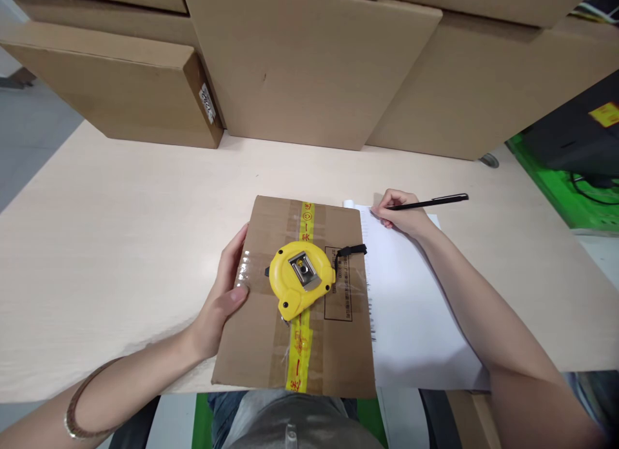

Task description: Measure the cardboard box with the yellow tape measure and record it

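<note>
My left hand (220, 300) grips the left edge of a brown cardboard box (256, 346), thumb on the top face and fingers down its side. Yellow tape with red print runs along the middle of the box. On top of it lies a yellow tape measure (285, 278), its metal clip facing up and a black strap at its right. In my right hand (406, 213) is a slim black pen (445, 199), held in a writing grip over the top of a white notebook (411, 307). The box's right edge hides the notebook's left part.
Large cardboard boxes (309, 68) stand along the back of the pale table (120, 242). A smaller flat box (130, 94) with a label leans at the back left. At the right, a dark case (570, 136) and a cable rest on a green surface.
</note>
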`<state>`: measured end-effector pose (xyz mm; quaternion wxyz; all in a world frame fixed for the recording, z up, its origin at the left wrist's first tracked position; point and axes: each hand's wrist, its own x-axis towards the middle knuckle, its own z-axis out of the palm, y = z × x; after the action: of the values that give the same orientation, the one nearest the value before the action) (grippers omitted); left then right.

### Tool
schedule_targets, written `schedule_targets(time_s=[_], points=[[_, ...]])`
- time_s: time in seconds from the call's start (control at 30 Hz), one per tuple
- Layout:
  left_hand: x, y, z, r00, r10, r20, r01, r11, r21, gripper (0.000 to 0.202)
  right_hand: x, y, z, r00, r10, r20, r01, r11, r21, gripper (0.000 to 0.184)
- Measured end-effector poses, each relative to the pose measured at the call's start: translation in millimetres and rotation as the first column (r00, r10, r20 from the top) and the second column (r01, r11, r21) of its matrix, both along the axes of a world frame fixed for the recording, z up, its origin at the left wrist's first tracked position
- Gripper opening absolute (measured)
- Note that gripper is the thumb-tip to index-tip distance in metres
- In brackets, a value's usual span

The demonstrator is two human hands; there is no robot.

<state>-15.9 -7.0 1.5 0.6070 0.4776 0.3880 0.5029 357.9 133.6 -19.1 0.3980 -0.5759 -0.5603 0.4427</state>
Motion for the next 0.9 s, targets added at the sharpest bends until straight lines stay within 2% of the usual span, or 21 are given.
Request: schedule_targets(time_s=[0.33,0.6,0.9], points=[[-0.3,-0.6,1.2,1.000,0.006,-0.002,-0.006,0.999,-0.033,0.069,0.2,-0.7,-1.9,1.000,-0.008,0.004,0.008,0.999,0.032,0.045],[-1.5,-1.3,-1.7,1.000,0.022,-0.007,-0.022,0.998,-0.050,0.071,2.2,-0.7,0.3,0.999,0.041,0.020,-0.041,0.999,-0.007,0.046],[-0.4,-0.5,-0.2,1.000,0.013,0.011,-0.013,0.999,-0.041,0.068,2.2,1.1,-6.2,1.000,0.004,-0.011,-0.003,1.000,0.020,0.045]])
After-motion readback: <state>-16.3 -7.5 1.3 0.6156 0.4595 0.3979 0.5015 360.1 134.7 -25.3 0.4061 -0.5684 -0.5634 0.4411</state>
